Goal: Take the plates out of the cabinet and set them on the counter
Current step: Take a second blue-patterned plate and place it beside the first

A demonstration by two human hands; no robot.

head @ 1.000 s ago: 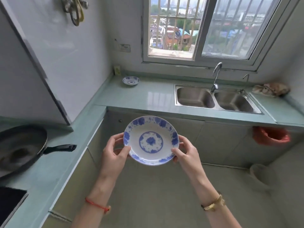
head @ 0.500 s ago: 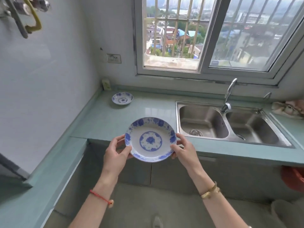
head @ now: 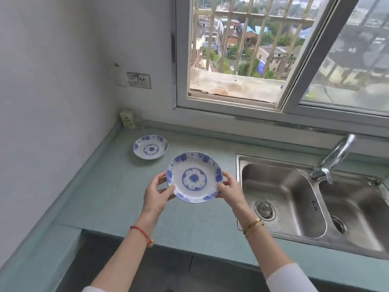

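Note:
A white plate with blue flower print hangs in the air above the pale green counter, left of the sink. My left hand grips its left rim and my right hand grips its right rim. A second, matching blue-and-white plate lies flat on the counter farther back, near the corner of the wall. The cabinet is out of view.
A steel double sink with a tap fills the counter to the right. A window runs along the back wall. A wall socket and a small box sit in the back left corner. Cabinet fronts lie below the counter edge.
I have stepped closer to the counter. The plate held in both hands has moved forward from in front of the cabinet fronts to above the counter, near the resting plate.

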